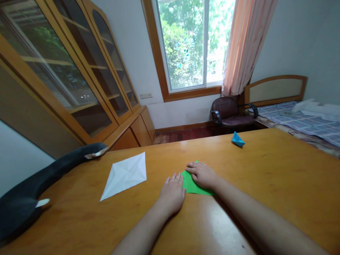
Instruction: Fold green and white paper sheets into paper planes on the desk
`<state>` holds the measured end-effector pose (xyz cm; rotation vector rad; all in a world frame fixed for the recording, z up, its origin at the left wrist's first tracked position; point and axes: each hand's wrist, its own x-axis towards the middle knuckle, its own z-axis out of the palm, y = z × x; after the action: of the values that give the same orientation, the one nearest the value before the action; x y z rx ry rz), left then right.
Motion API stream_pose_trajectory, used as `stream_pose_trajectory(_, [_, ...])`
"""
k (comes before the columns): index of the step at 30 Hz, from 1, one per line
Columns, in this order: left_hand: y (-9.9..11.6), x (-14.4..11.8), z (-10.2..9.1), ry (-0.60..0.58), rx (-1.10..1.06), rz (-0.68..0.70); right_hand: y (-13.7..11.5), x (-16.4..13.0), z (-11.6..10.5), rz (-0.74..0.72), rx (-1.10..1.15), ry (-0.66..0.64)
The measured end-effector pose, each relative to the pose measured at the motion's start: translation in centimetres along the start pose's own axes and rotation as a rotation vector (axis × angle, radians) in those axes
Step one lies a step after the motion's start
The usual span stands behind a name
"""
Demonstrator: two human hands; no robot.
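Observation:
A piece of green paper point(193, 187) lies on the wooden table, folded into what looks like a triangle with its long edge toward me. My left hand point(173, 193) rests flat at the paper's left corner, fingers stretched forward and covering that end. On the upper part of the sheet lies my right hand point(203, 174), its fingers pointing left and pressing down; they hide much of the paper's right side. A small green tip shows just beyond the right hand's fingers. Neither hand grips the paper.
A creased white sheet point(127, 175) lies left of my hands, and a small folded blue paper boat point(238, 139) stands near the table's point(278, 184) far edge. A dark, curved object point(47, 173) with white parts occupies the left side. Beyond are a chair point(231, 111) and a bed.

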<state>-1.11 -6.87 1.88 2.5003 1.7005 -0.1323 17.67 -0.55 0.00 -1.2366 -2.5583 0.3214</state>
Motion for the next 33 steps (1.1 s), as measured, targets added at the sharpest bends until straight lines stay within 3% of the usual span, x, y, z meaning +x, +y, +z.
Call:
stream_pose_trajectory(4, [0.6, -0.4, -1.2, -0.029, 0.012, -0.081, -0.1, 0.0, 0.0, 0.011, 0.004, -0.012])
stream_pose_trajectory(8, [-0.5, 1.4, -3.3, -0.066, -0.069, -0.087, -0.1, 0.0, -0.1, 0.012, -0.002, -0.015])
stream_pose_trajectory(10, [-1.2, 2.7, -3.8, 0.015, -0.063, -0.061, -0.1, 0.0, -0.1, 0.005, -0.006, -0.012])
stream_pose_trajectory(14, [-2.1, 4.8, -2.7, 0.114, -0.091, 0.106, 0.0, 0.0, 0.0, 0.002, -0.007, -0.006])
stream_pose_trajectory(19, [-2.1, 5.3, -0.2, 0.157, -0.083, 0.112, 0.2, 0.0, 0.4, -0.001, 0.027, 0.026])
stream_pose_trajectory(23, [-1.7, 5.1, 0.1, 0.16, -0.029, 0.083, 0.7, -0.1, 0.7, 0.016, 0.117, 0.068])
stream_pose_trajectory(30, [-1.1, 4.9, -0.1, 0.122, 0.006, 0.031, 1.7, -0.2, -0.7, 0.21, 0.144, 0.203])
stream_pose_trajectory(33, [-0.9, 4.7, -0.3, 0.119, 0.006, 0.011, 2.0, -0.3, -1.9, 0.43, 0.05, 0.187])
